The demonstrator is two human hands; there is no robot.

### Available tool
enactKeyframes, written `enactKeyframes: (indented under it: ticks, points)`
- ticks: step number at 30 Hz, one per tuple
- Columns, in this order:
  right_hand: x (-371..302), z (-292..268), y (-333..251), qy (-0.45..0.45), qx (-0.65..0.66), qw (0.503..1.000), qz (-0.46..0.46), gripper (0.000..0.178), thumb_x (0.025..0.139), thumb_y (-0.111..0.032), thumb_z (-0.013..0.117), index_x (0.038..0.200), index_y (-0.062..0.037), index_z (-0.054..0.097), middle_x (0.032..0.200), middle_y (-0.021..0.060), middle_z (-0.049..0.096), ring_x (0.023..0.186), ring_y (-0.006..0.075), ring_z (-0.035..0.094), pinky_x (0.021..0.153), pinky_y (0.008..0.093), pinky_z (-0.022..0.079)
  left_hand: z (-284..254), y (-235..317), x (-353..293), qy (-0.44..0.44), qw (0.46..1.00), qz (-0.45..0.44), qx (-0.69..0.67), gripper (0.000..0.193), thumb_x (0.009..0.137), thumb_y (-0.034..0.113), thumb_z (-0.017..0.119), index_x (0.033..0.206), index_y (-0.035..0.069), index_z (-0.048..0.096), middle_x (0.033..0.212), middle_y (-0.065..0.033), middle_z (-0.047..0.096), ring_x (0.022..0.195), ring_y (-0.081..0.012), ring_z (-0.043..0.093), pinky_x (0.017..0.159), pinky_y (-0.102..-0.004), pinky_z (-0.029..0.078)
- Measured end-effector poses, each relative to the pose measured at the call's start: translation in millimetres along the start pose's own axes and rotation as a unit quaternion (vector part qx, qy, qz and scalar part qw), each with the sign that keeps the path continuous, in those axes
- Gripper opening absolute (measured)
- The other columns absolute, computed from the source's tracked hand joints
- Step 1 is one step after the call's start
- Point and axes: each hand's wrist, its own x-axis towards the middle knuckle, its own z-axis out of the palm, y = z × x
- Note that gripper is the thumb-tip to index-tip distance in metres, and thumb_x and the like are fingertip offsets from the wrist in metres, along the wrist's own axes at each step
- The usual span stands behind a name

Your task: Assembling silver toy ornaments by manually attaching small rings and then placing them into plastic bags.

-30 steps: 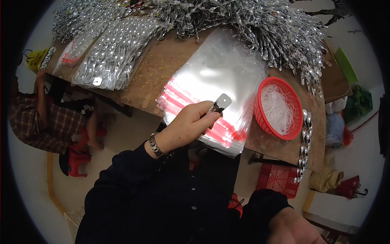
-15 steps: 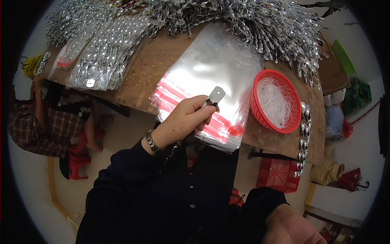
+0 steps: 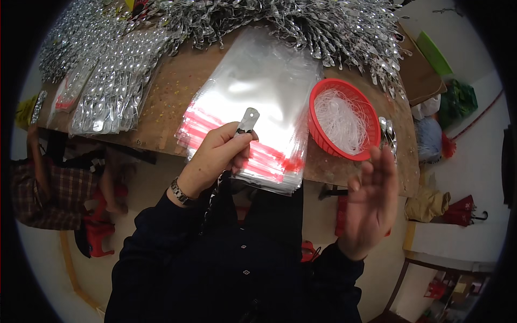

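Note:
My left hand [image 3: 215,153] pinches a silver twisted foil strip [image 3: 249,119] by its flat, rounded end, which has a small hole. The rest of that strip dangles below the hand. Beneath it on the table lies a stack of clear plastic bags [image 3: 258,70] with pink-red bands along the near edge. My right hand [image 3: 371,207] is raised at the table's front edge, fingers stretched out, holding nothing. Just beyond it sits a round red plastic basket [image 3: 318,129] of fine clear threads [image 3: 342,121]. Another silver twisted strip [image 3: 389,132] lies beside the basket, partly hidden by the right hand.
Heaps of silver foil strips [image 3: 258,16] cover the table's far side. Bagged silver strips [image 3: 110,91] lie at the left of the brown table [image 3: 161,116]. A person in a plaid shirt [image 3: 59,188] sits at far left. A red umbrella [image 3: 458,210] lies at right.
My right hand has risen from the lower right to the table edge beside the basket. The whole scene has shifted left in view; my left hand keeps its hold on the strip.

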Motion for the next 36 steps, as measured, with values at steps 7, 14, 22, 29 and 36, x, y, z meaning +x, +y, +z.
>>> enactKeyframes:
  ticks: [7,14,22,29,36]
  points:
    - [19,-22,22,0.033,0.084,0.991,0.100,0.038,0.099,-0.019,0.045,0.129,0.0026,0.047,0.123,0.0159,0.057,0.102,0.0158,0.056,0.079,0.0301,0.047,4,-3,1,-0.008,1.000,0.002,-0.017,0.018,0.095,0.018,0.051,0.099,0.003,0.059,0.070,0.0019,0.054,0.055,-0.0032,0.049,0.046,-0.0174,0.037]
    - [29,-37,20,0.000,-0.079,0.997,0.023,0.012,0.094,-0.006,0.056,0.105,-0.0031,0.056,0.104,0.0117,0.064,0.083,0.0116,0.059,0.074,0.0243,0.047,4,-3,2,-0.012,1.000,0.001,-0.028,0.018,0.094,0.018,0.050,0.099,0.003,0.059,0.070,0.0012,0.054,0.055,-0.0037,0.049,0.046,-0.0174,0.037]
    - [69,-41,13,-0.020,-0.543,0.834,-0.091,0.012,0.094,-0.008,0.053,0.087,0.0007,0.059,0.078,0.0048,0.064,0.070,0.0087,0.057,0.066,0.0224,0.046,4,-8,1,-0.030,0.999,0.003,-0.042,0.020,0.095,0.019,0.052,0.100,0.001,0.060,0.071,0.0014,0.055,0.057,-0.0041,0.052,0.048,-0.0182,0.042]
    - [102,-51,26,-0.066,-0.678,0.731,-0.037,0.018,0.093,-0.014,0.052,0.084,0.0014,0.056,0.073,0.0099,0.061,0.066,0.0160,0.060,0.062,0.0297,0.047,3,-12,-1,-0.030,0.998,0.000,-0.053,0.021,0.095,0.020,0.052,0.099,0.001,0.061,0.072,0.0012,0.055,0.057,-0.0041,0.052,0.048,-0.0182,0.042]
    - [117,-54,37,-0.110,-0.708,0.690,-0.101,0.016,0.086,-0.013,0.059,0.089,0.0023,0.061,0.075,0.0150,0.062,0.070,0.0258,0.062,0.065,0.0340,0.048,3,-14,-2,-0.024,0.999,0.000,-0.048,0.020,0.096,0.020,0.053,0.100,0.002,0.061,0.072,0.0015,0.055,0.058,-0.0036,0.052,0.048,-0.0179,0.042]
